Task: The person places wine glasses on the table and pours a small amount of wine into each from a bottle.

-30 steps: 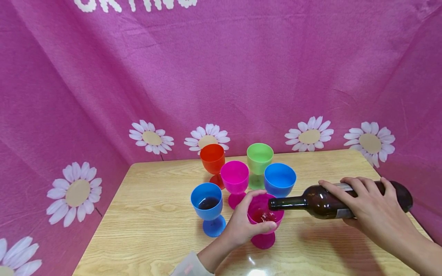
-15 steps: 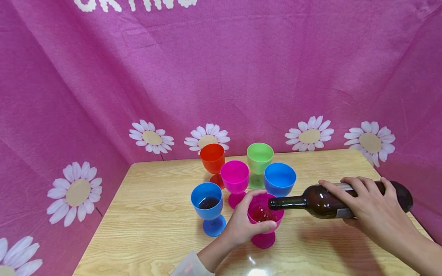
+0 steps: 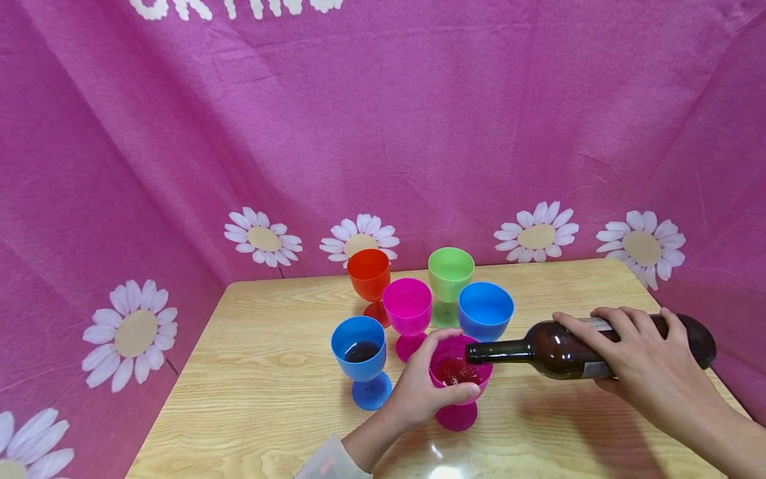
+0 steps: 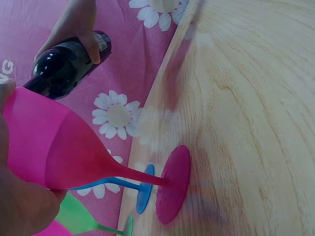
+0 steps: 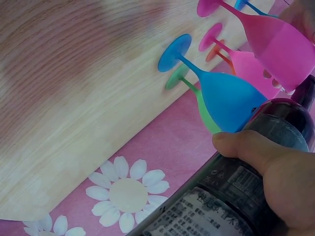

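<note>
The left hand [image 3: 413, 392] wraps the bowl of a magenta goblet [image 4: 83, 147] on the near half of the worktop [image 3: 257, 372], its foot resting on the wood. The index finger curves along the far side of the rim and the thumb presses the near side, so the bowl sits in the gap between them, red frothy liquid inside. The right hand [image 3: 649, 359] grips a dark wine bottle [image 3: 562, 356] from above, fingers spread apart over its body and thumb on the nearer side; the bottle lies almost level in the air, its butt towards the worktop's right edge, its neck reaching over the goblet's right rim. Whether glass and rim touch I cannot tell. Left of the held goblet stands a blue goblet [image 3: 364, 372] with dark liquid; behind are a second magenta goblet [image 3: 409, 324] and, to its right, another blue goblet [image 3: 486, 326]. Nearest the far edge, between its two corners, stand an orange-red goblet [image 3: 371, 291] and a green goblet [image 3: 450, 287]. Beyond that edge hangs daisy-printed cloth [image 3: 383, 146].
</note>
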Demonstrator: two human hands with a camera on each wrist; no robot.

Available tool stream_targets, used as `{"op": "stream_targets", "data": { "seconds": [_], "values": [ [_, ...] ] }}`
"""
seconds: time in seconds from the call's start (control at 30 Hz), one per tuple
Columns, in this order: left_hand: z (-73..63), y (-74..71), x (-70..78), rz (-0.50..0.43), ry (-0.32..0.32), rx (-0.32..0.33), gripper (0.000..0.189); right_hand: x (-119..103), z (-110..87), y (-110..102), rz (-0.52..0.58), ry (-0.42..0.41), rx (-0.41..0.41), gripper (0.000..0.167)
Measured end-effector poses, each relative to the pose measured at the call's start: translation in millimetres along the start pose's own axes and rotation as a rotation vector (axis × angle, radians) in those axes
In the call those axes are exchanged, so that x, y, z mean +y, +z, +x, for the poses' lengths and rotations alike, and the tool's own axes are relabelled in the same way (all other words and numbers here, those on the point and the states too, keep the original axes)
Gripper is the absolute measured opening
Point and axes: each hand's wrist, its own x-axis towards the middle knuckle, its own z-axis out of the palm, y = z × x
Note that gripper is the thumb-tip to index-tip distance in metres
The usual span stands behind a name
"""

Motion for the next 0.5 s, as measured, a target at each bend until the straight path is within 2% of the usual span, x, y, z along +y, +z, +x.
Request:
{"op": "stream_targets", "data": {
  "seconds": [0.5],
  "values": [
    [0.6,-0.5,-1.5,-0.012,0.011,-0.006,0.073,-1.1,-0.5,-0.6,0.014,0.008,-0.004,0.12]
  ]
}}
